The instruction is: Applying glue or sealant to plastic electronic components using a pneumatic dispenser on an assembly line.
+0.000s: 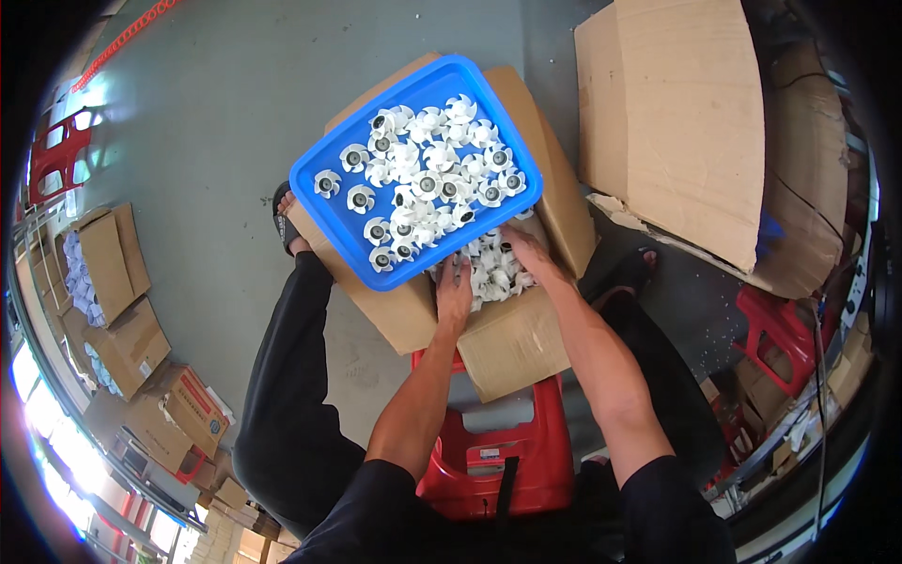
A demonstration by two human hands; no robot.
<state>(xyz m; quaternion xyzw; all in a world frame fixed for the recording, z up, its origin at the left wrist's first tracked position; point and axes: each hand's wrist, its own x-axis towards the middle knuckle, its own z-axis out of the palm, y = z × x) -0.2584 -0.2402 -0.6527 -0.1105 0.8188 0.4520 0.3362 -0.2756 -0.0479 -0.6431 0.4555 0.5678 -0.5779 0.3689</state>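
A blue tray (336,224) holds many small white fan impellers (427,184), some with dark hubs showing. It rests tilted across the top of an open cardboard box (512,348). More white impellers (496,274) lie loose inside the box, below the tray's near edge. My left hand (455,291) reaches in at the left side of this heap, fingers stretched and apart, their tips partly covered by the tray. On the right, my right hand (528,252) reaches over the heap with fingers extended among the impellers. I make out no impeller gripped in either hand.
Beneath the box stands a red plastic stool (507,461), between my legs. A large cardboard box (672,132) rises at the right, near another red stool (780,338). Several cartons (132,348) line the left, with a red stool (58,155) farther back.
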